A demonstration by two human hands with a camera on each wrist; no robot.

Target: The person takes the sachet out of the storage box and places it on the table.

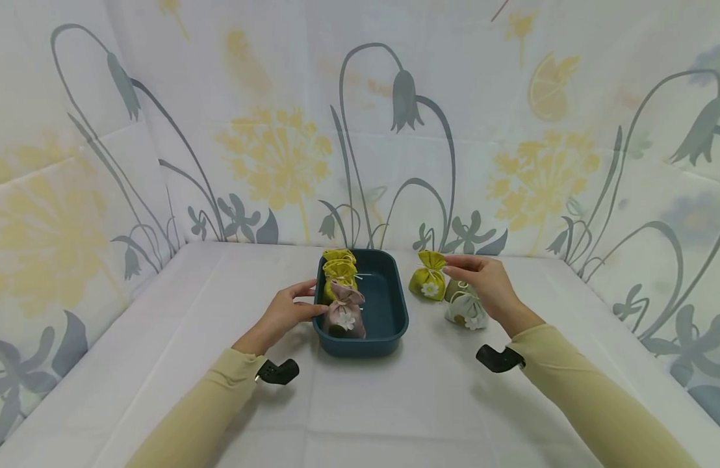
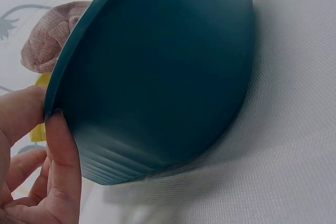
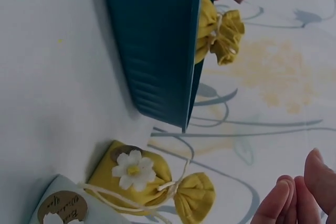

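Observation:
A dark teal plastic bin (image 1: 389, 335) stands on the table. My left hand (image 1: 284, 312) pinches its left rim between thumb and fingers, as the left wrist view shows. Along the bin's left side sit a mauve drawstring pouch (image 1: 345, 309) with a white flower and yellow pouches (image 1: 339, 266) behind it. My right hand (image 1: 491, 283) hovers by the tied neck of a yellow drawstring pouch (image 1: 427, 283) on the table. In the right wrist view its fingers (image 3: 283, 198) are apart from that pouch and hold nothing. A pale green pouch (image 1: 466, 312) sits nearer me.
An olive pouch (image 1: 453, 288), partly hidden, sits behind the pale green one. White cloth covers the table (image 1: 360, 409). A flower-printed curtain (image 1: 278, 182) hangs along the back and sides. Each wrist carries a black camera mount (image 1: 500, 359).

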